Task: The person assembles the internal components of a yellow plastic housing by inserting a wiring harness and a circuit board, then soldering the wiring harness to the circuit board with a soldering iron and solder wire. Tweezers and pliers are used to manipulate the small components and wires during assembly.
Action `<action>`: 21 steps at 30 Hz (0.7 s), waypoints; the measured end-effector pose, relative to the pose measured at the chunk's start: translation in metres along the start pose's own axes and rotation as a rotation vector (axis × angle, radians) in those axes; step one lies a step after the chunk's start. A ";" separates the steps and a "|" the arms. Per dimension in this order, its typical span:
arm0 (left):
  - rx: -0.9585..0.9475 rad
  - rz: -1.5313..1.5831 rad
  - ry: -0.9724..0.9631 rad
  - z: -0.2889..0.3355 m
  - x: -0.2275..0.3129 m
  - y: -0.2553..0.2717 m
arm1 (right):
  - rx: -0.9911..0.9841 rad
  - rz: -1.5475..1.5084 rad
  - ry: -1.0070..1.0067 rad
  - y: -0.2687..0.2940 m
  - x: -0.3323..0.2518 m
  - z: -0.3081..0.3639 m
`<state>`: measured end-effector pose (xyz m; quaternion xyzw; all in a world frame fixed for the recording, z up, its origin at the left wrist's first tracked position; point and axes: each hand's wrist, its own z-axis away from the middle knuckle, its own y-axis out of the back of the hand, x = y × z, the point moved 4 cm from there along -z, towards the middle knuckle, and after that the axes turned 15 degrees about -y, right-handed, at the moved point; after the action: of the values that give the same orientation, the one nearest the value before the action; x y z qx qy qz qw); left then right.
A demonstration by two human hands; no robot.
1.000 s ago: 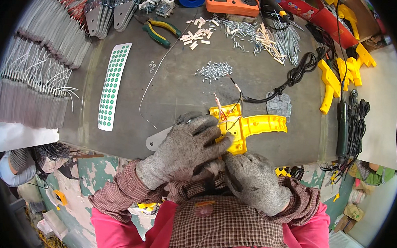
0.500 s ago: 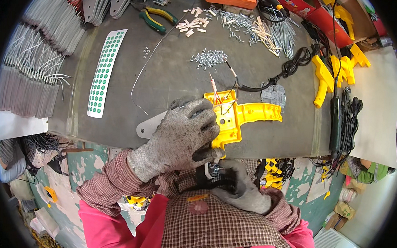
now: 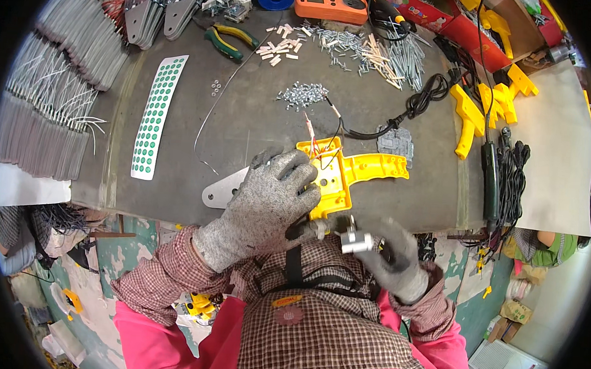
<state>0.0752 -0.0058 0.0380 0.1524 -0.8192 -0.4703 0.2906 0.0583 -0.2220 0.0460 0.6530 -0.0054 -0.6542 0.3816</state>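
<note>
My left hand (image 3: pixel 262 196), in a grey work glove, curls over the left side of a yellow plastic tool housing (image 3: pixel 338 183). The housing lies with its hollow side up and its handle to the right; red and black wires (image 3: pixel 320 152) run into its top. From under the same hand, the rounded end of a flat grey metal plate (image 3: pixel 221 194) sticks out to the left. Just below the housing, my right hand (image 3: pixel 396 258), also gloved and blurred, grips a small silvery metal bracket (image 3: pixel 357 242) with a pin standing up from it.
Beyond the housing are a pile of small screws (image 3: pixel 302 96), a black power cord (image 3: pixel 377 132) and green-handled pliers (image 3: pixel 229 42). A sheet of green stickers (image 3: pixel 158 118) lies left. Several yellow handles (image 3: pixel 470 119) and a black soldering-iron-like tool (image 3: pixel 490 183) are at right.
My right hand has moved right with the metal bracket, from close below the housing, and turned it. My left hand stays on the housing. The view has shifted slightly.
</note>
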 end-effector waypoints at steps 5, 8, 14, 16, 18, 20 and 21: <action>-0.007 0.002 -0.041 -0.002 0.003 0.002 | 0.105 -0.359 -0.255 0.000 0.006 -0.046; 0.020 0.019 -0.004 0.001 -0.001 -0.002 | -0.022 -0.137 -0.252 -0.002 0.003 -0.052; 0.100 0.075 0.055 0.006 -0.005 -0.007 | -0.104 -0.059 -0.068 -0.002 -0.010 -0.054; 0.057 0.082 0.061 0.005 -0.004 -0.004 | -0.124 -0.009 -0.067 0.000 -0.013 -0.060; 0.052 0.097 0.049 0.007 -0.005 -0.005 | -0.145 0.043 -0.064 0.001 -0.011 -0.065; 0.048 0.111 0.039 0.007 -0.006 -0.005 | -0.182 0.077 -0.050 0.003 -0.007 -0.069; 0.011 0.099 0.033 0.006 -0.005 -0.004 | -0.187 0.077 -0.051 0.007 -0.009 -0.071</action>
<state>0.0754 -0.0013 0.0311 0.1213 -0.8234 -0.4483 0.3260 0.1213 -0.1871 0.0469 0.5969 0.0207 -0.6533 0.4653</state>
